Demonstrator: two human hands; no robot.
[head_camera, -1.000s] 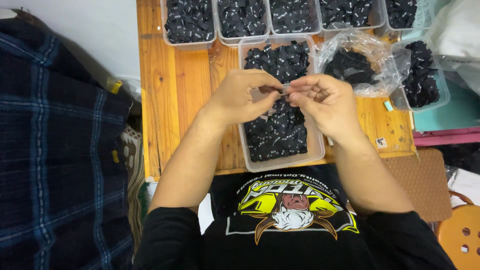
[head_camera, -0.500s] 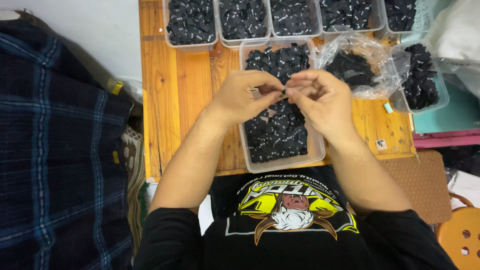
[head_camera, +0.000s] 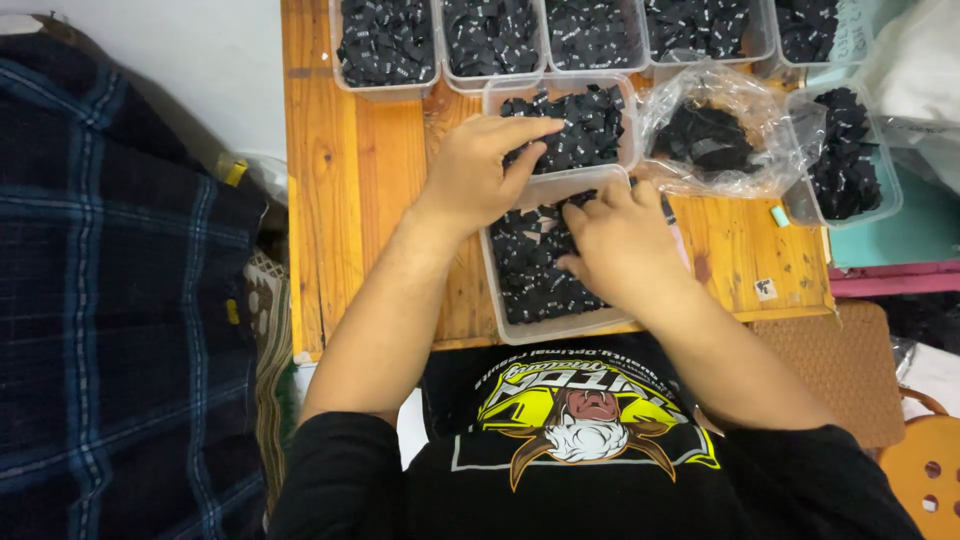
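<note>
While the left hand (head_camera: 480, 175) lies spread on black tags (head_camera: 575, 130), the right hand (head_camera: 615, 245) (fingers curled) digs into the near tub (head_camera: 560, 327).

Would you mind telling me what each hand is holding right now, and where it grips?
The left hand and right hand both rest on black labels in clear tubs; whether either pinches one cannot be told.

Clear plastic tubs (head_camera: 556, 326) hold black fabric labels (head_camera: 535, 270) on an orange-brown wooden table (head_camera: 360, 200). Left, dark blue plaid cloth (head_camera: 110, 300). Near, a black shirt (head_camera: 590, 440) with yellow print.
</note>
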